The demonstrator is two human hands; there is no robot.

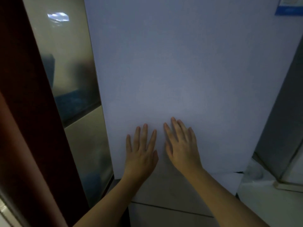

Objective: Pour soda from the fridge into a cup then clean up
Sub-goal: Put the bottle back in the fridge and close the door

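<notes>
Both forearms low in frame. Left hand point(141, 149) and right hand point(181, 145) flat, fingers spread, side by side on white fridge door point(180, 71); holding nothing. Door's free edge unclear, possibly right.

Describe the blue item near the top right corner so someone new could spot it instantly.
Start at the broad white fridge door that both hands press flat against. Follow it up to its top right corner: the blue-edged sticker sits there, cut off by the frame. It is the only mark on that plain panel.
</notes>
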